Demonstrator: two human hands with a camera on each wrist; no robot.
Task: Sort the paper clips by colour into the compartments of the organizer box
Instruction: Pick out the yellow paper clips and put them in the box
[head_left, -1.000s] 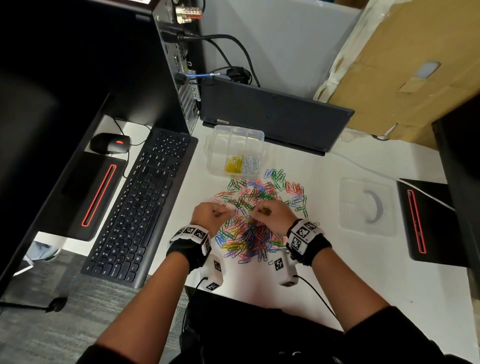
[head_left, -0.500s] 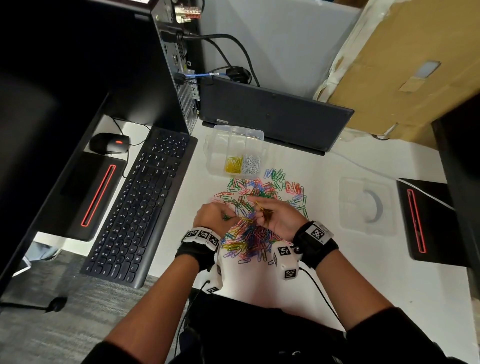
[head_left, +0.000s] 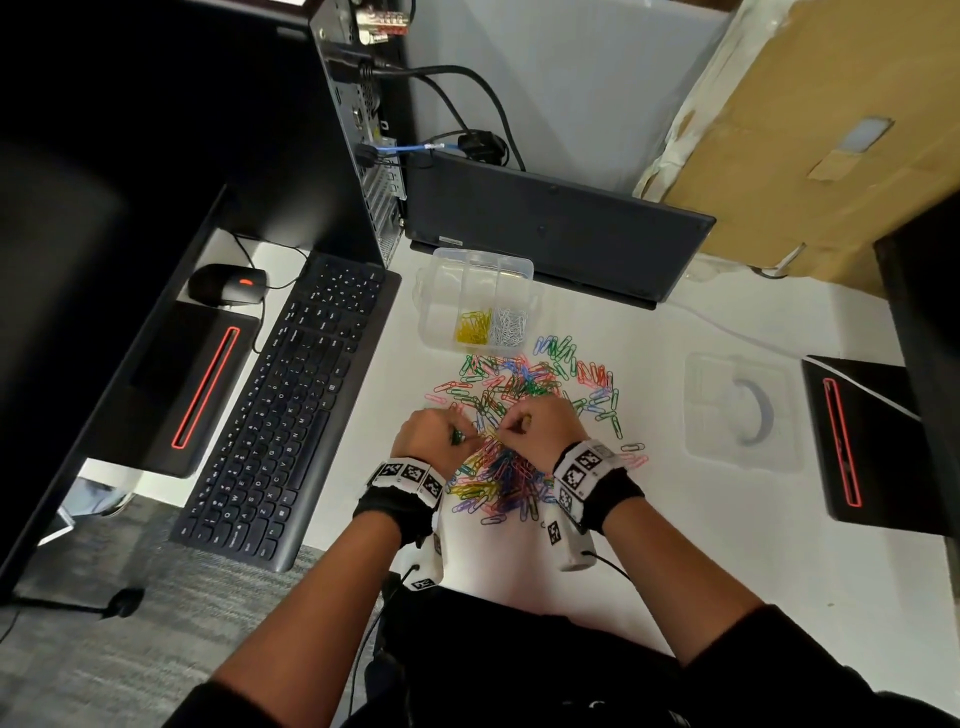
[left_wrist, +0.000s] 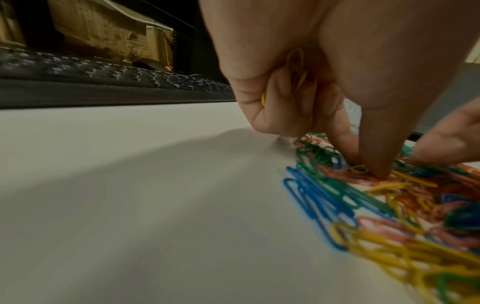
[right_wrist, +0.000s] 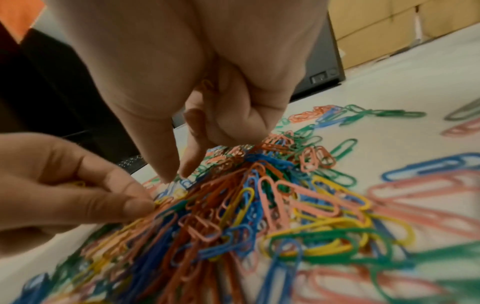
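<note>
Both hands pick from the paper-clip pile (head_left: 511, 441), left hand (head_left: 431, 436) curled around yellow clips (left_wrist: 296, 67), right hand (head_left: 537, 428) clutching orange ones (right_wrist: 206, 85); next, the organizer box (head_left: 475, 306) beyond the fingertips.

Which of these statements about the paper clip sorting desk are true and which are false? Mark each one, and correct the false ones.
1. The clear plastic organizer box already holds yellow paper clips and white paper clips in neighbouring compartments. True.
2. The left hand keeps yellow clips tucked under its curled fingers. True.
3. The mixed pile of coloured paper clips lies on the black keyboard. False: it lies on the white desk, to the right of the keyboard.
4. The right hand rests flat and empty beside the pile. False: it is over the pile, fingers curled, with orange-looking clips tucked in them.
5. Green clips fill one compartment. False: only yellow and white clips show in the box.
</note>
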